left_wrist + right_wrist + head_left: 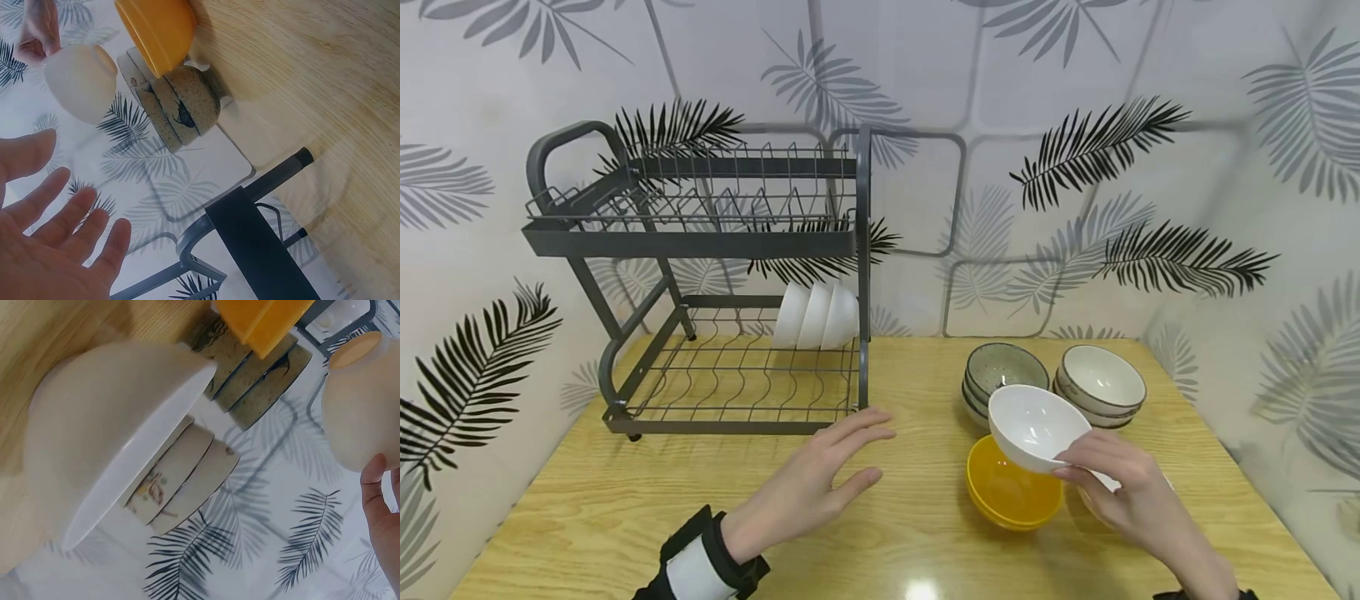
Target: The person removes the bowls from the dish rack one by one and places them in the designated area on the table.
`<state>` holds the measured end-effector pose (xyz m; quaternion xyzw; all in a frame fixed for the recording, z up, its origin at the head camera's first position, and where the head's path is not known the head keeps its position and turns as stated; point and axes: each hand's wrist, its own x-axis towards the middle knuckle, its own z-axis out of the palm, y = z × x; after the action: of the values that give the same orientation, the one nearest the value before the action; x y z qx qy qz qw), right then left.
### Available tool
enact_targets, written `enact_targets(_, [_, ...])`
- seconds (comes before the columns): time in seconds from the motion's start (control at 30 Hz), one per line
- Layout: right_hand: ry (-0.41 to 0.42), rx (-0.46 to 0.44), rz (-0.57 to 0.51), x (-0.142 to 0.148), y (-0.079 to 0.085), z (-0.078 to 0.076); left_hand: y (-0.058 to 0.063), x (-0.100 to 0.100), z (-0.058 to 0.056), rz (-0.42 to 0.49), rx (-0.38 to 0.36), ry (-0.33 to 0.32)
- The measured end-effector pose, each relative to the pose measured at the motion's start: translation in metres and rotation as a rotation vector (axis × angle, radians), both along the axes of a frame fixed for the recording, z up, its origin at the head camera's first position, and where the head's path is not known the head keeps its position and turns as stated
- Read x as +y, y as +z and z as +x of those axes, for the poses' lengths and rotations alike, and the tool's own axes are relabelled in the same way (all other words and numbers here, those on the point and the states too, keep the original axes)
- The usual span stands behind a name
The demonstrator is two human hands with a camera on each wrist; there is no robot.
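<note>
My right hand (1131, 492) pinches the rim of a white bowl (1037, 427) between thumb and fingers. The bowl is lifted and tilted, above the back of the stacked yellow bowls (1011, 493). Another white bowl (119, 425) sits on the table under the right hand, largely hidden by it in the head view. To the left, my left hand (808, 483) hovers with its fingers extended and apart, holding nothing, near the front right corner of a dark dish rack (730, 427). Three white bowls (839, 318) stand on edge at the right of the rack's lower tier.
Speckled grey-green bowls (1003, 367) are stacked behind the yellow ones. Cream bowls (1105, 379) with dark rims form a stack at the back right. A leaf-patterned wall (917, 75) bounds the wooden table (917, 508). The rack's upper tier (700, 243) overhangs its lower one.
</note>
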<state>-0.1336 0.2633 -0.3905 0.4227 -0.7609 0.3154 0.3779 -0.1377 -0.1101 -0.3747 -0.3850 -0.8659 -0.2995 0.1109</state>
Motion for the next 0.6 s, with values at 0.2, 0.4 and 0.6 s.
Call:
enact_targets(0.2, [-0.057, -0.009, -0.014, 0.013, 0.001, 0.005, -0.002, -0.004, -0.001, 0.001, -0.013, 0.016])
enact_targets(0.4, [-0.083, -0.003, -0.016, 0.023, 0.002, 0.008, -0.003, -0.005, -0.002, -0.001, -0.012, 0.026])
enact_targets(0.6, [-0.142, 0.006, -0.009, 0.033, 0.001, 0.011, -0.004, -0.006, -0.003, -0.002, -0.010, 0.031])
